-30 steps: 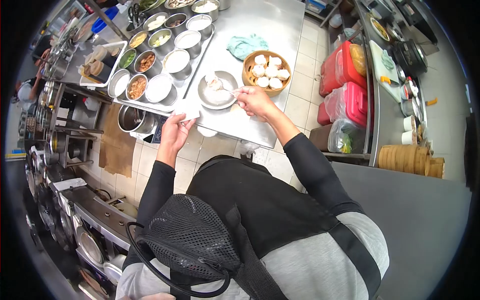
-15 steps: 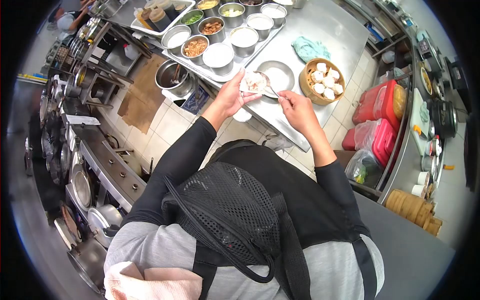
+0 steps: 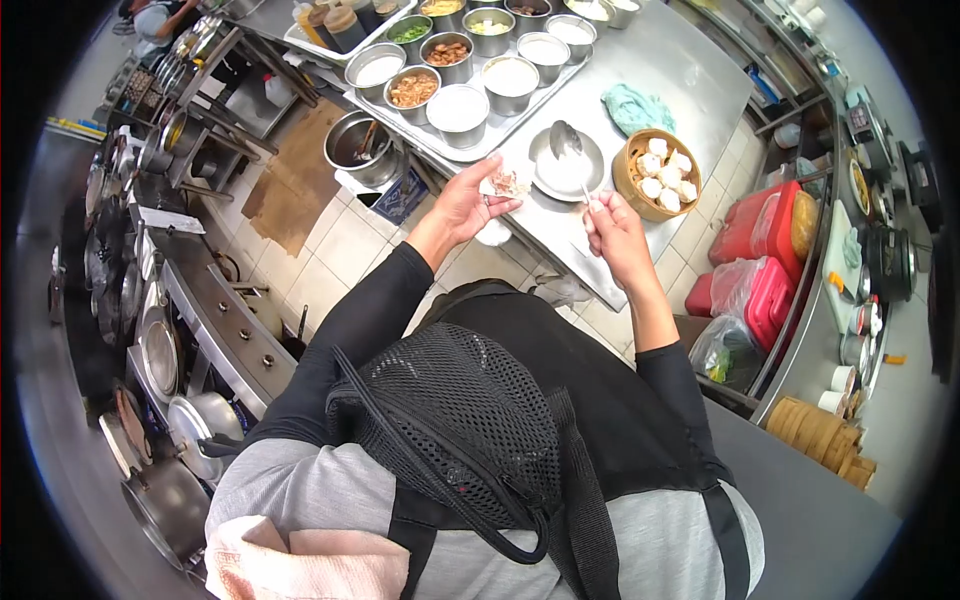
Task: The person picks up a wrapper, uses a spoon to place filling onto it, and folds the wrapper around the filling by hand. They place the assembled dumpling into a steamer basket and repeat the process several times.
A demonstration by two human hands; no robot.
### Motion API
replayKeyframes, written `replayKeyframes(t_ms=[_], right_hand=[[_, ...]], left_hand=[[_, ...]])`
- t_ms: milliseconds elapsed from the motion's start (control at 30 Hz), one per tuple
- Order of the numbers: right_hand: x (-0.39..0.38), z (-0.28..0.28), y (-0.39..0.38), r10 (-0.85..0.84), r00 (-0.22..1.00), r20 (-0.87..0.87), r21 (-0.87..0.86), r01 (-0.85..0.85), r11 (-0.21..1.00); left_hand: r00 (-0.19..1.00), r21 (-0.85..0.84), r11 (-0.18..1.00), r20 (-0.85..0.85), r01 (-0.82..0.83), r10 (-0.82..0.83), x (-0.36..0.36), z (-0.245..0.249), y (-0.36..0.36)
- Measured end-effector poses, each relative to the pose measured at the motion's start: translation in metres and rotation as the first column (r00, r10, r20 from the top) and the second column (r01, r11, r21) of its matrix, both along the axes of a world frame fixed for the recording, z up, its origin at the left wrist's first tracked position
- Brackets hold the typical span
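Observation:
My left hand holds a thin pale wrapper with a lump of pinkish filling on it, near the front edge of the steel table. My right hand is closed around the handle of a metal spoon. The spoon's head is over a round metal bowl that has something whitish in it. Just right of the bowl stands a round bamboo steamer with several white-topped dumplings inside.
Metal tubs of white, green and brown ingredients stand on a tray at the table's back left. A turquoise cloth lies behind the steamer. Below left is a pot. Red containers fill the right shelf. Another person is far left.
My right hand has drawn the spoon off the filling, and its head is now over the metal bowl. My left hand still holds the wrapper. The view has shifted slightly.

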State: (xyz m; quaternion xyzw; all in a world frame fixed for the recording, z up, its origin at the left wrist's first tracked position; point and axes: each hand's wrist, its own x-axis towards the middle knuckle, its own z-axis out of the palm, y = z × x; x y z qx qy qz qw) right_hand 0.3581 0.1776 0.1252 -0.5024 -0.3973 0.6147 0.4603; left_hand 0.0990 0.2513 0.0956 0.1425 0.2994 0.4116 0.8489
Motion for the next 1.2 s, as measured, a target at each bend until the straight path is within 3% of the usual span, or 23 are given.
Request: replayKeyframes(t_ms=[67,100,133,200,233,300,400,467,500,533,600,667,733,767,867,933,1000,1100,1167,1200], right_hand=[[-0.006,-0.001,-0.002,0.016,1.000,0.016,-0.056,-0.015,0.998],[-0.012,0.000,-0.003,0.030,0.999,0.032,-0.114,-0.026,0.993],[-0.027,-0.001,-0.003,-0.010,0.997,0.071,-0.074,0.016,0.997],[-0.058,-0.010,-0.001,-0.084,0.986,0.145,0.226,0.050,0.973],[-0.065,-0.013,0.002,-0.086,0.986,0.146,0.226,0.051,0.973],[-0.075,-0.011,0.007,-0.120,0.986,-0.113,0.028,0.124,0.992],[-0.082,0.003,0.009,-0.146,0.981,-0.129,-0.020,0.145,0.989],[-0.079,0.005,0.011,-0.095,0.977,-0.192,-0.063,0.084,0.994],[-0.075,0.007,0.013,-0.050,0.966,-0.252,-0.101,0.025,0.995],[-0.073,0.016,0.014,-0.044,0.966,-0.253,-0.096,0.020,0.995],[-0.066,0.042,0.013,-0.035,0.871,-0.490,-0.236,-0.094,0.967],[-0.065,0.070,0.014,-0.001,0.859,-0.511,-0.264,-0.156,0.952],[-0.075,0.089,0.017,0.146,0.915,-0.377,-0.164,-0.220,0.962],[-0.081,0.091,0.019,0.170,0.938,-0.303,-0.115,-0.213,0.970],[-0.091,0.109,0.022,0.197,0.941,-0.276,-0.077,-0.226,0.971],[-0.086,0.099,0.024,0.227,0.919,-0.322,-0.083,-0.267,0.960],[-0.091,0.094,0.022,0.260,0.940,-0.219,-0.011,-0.269,0.963],[-0.098,0.094,0.019,0.217,0.975,-0.055,-0.002,-0.217,0.976],[-0.093,0.078,0.025,0.218,0.975,0.045,-0.009,-0.218,0.976],[-0.103,0.068,0.026,0.155,0.987,-0.029,0.072,-0.153,0.986]], left_hand=[[0.972,0.181,0.980,-0.231,0.082,-0.038,-0.002,-0.002,-0.001],[0.973,0.182,0.980,-0.229,0.081,-0.038,-0.001,0.001,-0.003],[0.979,0.175,0.981,-0.200,0.078,-0.043,0.001,0.006,-0.006],[0.984,0.168,0.983,-0.171,0.079,-0.050,0.005,0.008,-0.013],[0.985,0.154,0.987,-0.171,0.050,-0.023,0.008,0.007,-0.016],[0.985,0.141,0.990,-0.172,0.017,0.007,0.013,0.007,-0.022],[0.963,0.212,0.977,-0.265,0.012,0.046,0.013,0.016,-0.032],[0.855,0.378,0.922,-0.500,0.077,0.134,0.011,0.027,-0.039],[0.844,0.405,0.905,-0.524,0.131,0.112,0.005,0.040,-0.042],[0.843,0.410,0.903,-0.525,0.127,0.119,-0.002,0.056,-0.048],[0.919,0.680,0.693,-0.388,0.239,0.063,-0.016,0.085,-0.059],[0.931,0.728,0.633,-0.364,0.264,0.030,-0.023,0.097,-0.056],[0.748,0.785,0.457,-0.583,0.417,0.318,-0.023,0.103,-0.048],[0.867,0.689,0.671,-0.479,0.274,0.138,-0.021,0.100,-0.049],[0.908,0.662,0.721,-0.404,0.206,0.111,-0.025,0.092,-0.053],[0.919,0.719,0.680,-0.354,0.147,0.176,-0.026,0.089,-0.052],[0.955,0.667,0.744,-0.245,0.043,0.165,-0.032,0.089,-0.054],[0.922,0.660,0.748,-0.326,0.065,0.208,-0.040,0.082,-0.051],[0.717,0.851,0.460,-0.485,0.254,0.501,-0.045,0.092,-0.052],[0.739,0.867,0.399,-0.476,0.301,0.477,-0.046,0.080,-0.044]])
